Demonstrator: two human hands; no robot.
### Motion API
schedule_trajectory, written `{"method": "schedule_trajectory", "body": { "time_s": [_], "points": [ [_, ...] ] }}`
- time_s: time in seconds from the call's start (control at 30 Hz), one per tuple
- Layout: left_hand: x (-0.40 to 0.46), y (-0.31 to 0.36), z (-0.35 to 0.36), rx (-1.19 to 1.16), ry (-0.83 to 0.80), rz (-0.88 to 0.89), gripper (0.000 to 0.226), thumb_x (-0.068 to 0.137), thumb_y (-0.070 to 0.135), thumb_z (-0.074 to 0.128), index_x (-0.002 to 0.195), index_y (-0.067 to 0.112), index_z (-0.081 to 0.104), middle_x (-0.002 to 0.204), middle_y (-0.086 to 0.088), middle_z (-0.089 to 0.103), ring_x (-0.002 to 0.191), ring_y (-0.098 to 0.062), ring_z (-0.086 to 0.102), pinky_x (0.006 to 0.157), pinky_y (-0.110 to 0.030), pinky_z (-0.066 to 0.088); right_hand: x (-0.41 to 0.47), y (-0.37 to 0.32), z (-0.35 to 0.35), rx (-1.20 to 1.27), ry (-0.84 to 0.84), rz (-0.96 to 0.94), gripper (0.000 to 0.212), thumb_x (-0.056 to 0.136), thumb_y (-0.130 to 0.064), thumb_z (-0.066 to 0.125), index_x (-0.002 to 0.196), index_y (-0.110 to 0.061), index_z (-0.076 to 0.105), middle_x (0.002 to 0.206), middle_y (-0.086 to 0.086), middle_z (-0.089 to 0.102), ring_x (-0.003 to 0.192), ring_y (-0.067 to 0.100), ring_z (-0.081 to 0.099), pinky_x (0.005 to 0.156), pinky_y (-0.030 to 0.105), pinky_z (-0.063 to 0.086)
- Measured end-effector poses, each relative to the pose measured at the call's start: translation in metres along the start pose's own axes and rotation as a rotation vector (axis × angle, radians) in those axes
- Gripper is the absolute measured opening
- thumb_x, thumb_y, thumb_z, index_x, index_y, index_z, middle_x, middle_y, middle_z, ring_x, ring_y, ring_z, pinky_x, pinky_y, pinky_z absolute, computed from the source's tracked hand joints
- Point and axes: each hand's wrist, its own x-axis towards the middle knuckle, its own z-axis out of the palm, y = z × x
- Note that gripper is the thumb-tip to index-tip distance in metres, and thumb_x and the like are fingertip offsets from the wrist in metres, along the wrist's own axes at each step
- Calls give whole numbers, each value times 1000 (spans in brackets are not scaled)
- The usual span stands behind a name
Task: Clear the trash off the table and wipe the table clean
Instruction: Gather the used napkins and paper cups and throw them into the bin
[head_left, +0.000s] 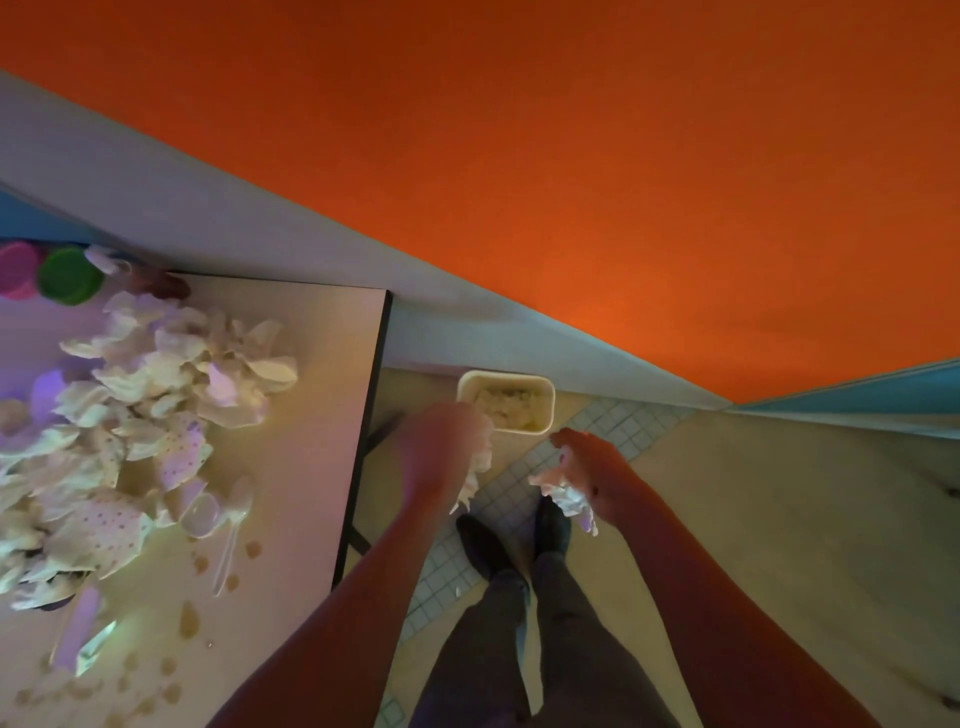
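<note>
my left hand (449, 441) and right hand (582, 467) each grip crumpled white paper (569, 499) over the cream bin (506, 400) past the table's (311, 415) right edge. next i let go.

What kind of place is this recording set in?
Probably a party or play room indoors: a table heaped with crumpled napkins and a plastic spoon, a bin on the tiled floor, an orange wall.

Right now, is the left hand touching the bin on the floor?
Cannot tell. In the head view the left hand, gripping crumpled napkins, overlaps the bin rim from above; any height gap is hidden.
</note>
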Motion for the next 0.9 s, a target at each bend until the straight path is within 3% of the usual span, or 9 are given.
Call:
{"method": "schedule_trajectory", "body": {
  "time_s": [0.07, 0.17, 0.27, 0.37, 0.43, 0.6, 0.7, 0.77, 0.9],
  "points": [
    [12, -11, 5, 11, -4, -22, 37, 87, 17, 59, 50, 18, 54, 45, 11, 56, 42, -2, 47, 43, -22, 36, 6, 2, 5, 176, -41, 87, 6, 85, -9, 58, 80, -7, 56, 69, 9, 50, 56, 23, 50, 54, 25, 40],
    [30, -27, 18, 52, -50, -41, 33, 89, 19, 58, 56, 16, 58, 49, 10, 59, 48, -2, 51, 44, -18, 36, 18, 3, 13, 220, -48, 42, 13, 83, 2, 43, 75, -8, 48, 62, 4, 34, 54, 18, 38, 55, 28, 32],
    [48, -42, 34, 75, -88, -38, 32, 90, 22, 58, 58, 18, 60, 53, 8, 61, 50, -2, 55, 45, -17, 36, 38, 4, 21, 125, -23, -68, 30, 80, 15, 31, 96, 1, 53, 72, 6, 38, 62, 17, 37, 55, 27, 29],
    [69, -63, 57, 99, -119, -41, 31, 91, 26, 57, 60, 21, 57, 53, 9, 59, 50, 2, 56, 43, -12, 32, 72, 8, 32, 84, 32, -122, 43, 87, 12, 30, 115, -10, 52, 81, 8, 44, 61, 15, 39, 40, 19, 33],
    [82, -76, 71, 105, -122, -38, 32, 91, 29, 57, 60, 21, 54, 57, 7, 58, 51, -7, 54, 47, -20, 34, 91, 8, 38, 105, 38, -135, 44, 89, 11, 29, 121, -9, 51, 75, 8, 41, 51, 12, 38, 33, 16, 28],
    [127, -119, 115, 91, -153, -62, 29, 94, 32, 53, 70, 17, 58, 73, -1, 63, 66, -14, 56, 57, -27, 36, 167, 15, 53, 217, -5, -150, 32, 102, -1, 32, 130, -7, 46, 95, 12, 55, 75, 18, 56, 52, 27, 50],
    [165, -159, 148, 110, -187, -141, 49, 95, 47, 38, 105, 11, 69, 104, -8, 69, 92, -27, 64, 76, -37, 50, 228, 31, 61, 181, 51, -142, 28, 106, -12, 35, 132, -11, 46, 94, 11, 54, 70, 18, 54, 39, 19, 44],
    [191, -186, 174, 37, -182, -241, 54, 94, 48, 35, 112, 9, 68, 111, -11, 68, 99, -32, 64, 89, -46, 54, 271, 47, 69, 100, 88, -135, 35, 101, -8, 34, 131, -20, 47, 104, 14, 55, 80, 25, 58, 41, 21, 47],
    [246, -246, 228, -128, -137, -453, 50, 78, 43, 50, 112, 11, 69, 116, -15, 70, 97, -37, 68, 83, -46, 60, 340, 63, 83, -65, 153, -219, 48, 89, -1, 37, 130, -21, 50, 125, 19, 54, 97, 35, 62, 48, 27, 50]
  ]
}}
